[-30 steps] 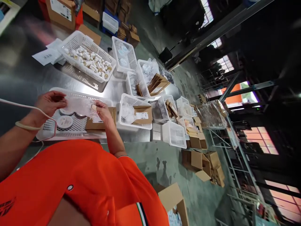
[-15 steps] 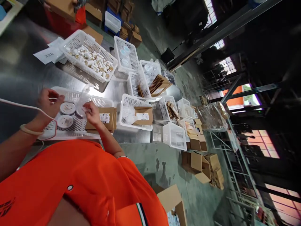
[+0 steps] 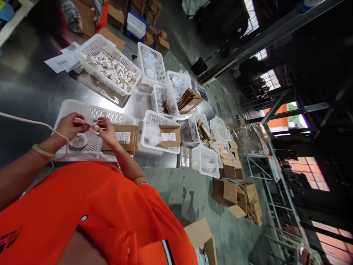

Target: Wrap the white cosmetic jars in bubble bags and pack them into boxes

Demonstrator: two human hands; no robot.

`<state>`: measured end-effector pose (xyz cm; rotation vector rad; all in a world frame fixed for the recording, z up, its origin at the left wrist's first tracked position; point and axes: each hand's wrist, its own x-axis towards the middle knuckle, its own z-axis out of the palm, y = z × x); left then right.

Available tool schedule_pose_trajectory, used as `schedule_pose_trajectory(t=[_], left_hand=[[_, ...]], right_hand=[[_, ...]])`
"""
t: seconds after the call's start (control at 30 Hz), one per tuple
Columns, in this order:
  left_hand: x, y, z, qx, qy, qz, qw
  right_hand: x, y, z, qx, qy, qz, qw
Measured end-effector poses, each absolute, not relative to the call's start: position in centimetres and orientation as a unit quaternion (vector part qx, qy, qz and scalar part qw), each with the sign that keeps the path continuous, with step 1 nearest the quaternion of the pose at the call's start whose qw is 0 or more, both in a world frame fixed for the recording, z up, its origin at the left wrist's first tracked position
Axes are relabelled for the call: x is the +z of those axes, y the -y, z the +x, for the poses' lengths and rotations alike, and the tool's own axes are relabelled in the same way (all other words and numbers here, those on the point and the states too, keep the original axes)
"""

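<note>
My left hand [image 3: 71, 129] and my right hand [image 3: 107, 131] meet over a white perforated basket [image 3: 64, 108], thumbs and fingertips pinched close together. Between them is a thin, clear plastic bag [image 3: 89, 127], partly hidden by the fingers. Under my left hand lies a flat, round white disc-shaped item [image 3: 79, 141] on the basket floor; a second one seen earlier is covered now. Brown cardboard envelopes [image 3: 131, 138] with a white label rest at the basket's right end, beside my right hand. A white cord [image 3: 33, 120] passes over my left wrist.
Beyond stands a basket [image 3: 85, 49] of small white-and-gold bottles, with white printed sheets [image 3: 62, 62] beside it. To the right, another basket [image 3: 145, 141] holds clear bags and a labelled envelope. A co-worker's gloved hands [image 3: 72, 16] are at the far left. Open cartons [image 3: 231, 195] sit on the floor.
My hands have come together over the basket, the left moving right and the plastic bag coming down between them. The co-worker's hands have come further into view.
</note>
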<state>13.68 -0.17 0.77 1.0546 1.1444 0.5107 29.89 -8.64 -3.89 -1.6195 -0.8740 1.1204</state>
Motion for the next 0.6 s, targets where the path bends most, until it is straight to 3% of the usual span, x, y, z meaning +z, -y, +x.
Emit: schedule_pose_trajectory(t=[0.1, 0.23, 0.3, 0.43, 0.53, 0.6], left_hand=[[-0.5, -0.4, 12.7, 0.246, -0.503, 0.491, 0.668], [-2.2, -2.2, 10.0, 0.213, -0.537, 0.628, 0.522], [-2.4, -2.2, 9.3, 0.166, -0.542, 0.688, 0.453], [-2.0, -1.1, 9.7, 0.115, -0.567, 0.752, 0.317], [-2.1, -1.1, 10.1, 0.121, -0.575, 0.741, 0.324], [-2.4, -1.6, 10.1, 0.127, -0.569, 0.735, 0.346]], right_hand=[[-5.0, 7.2, 30.8, 0.518, 0.275, -0.645, 0.489], [-6.1, 5.6, 33.3, 0.544, 0.262, -0.649, 0.463], [-6.9, 4.8, 33.8, 0.514, 0.302, -0.693, 0.405], [-8.9, 3.8, 32.4, 0.347, 0.400, -0.818, 0.225], [-9.3, 3.9, 32.0, 0.330, 0.435, -0.826, 0.142], [-8.5, 4.3, 32.6, 0.347, 0.430, -0.821, 0.147]])
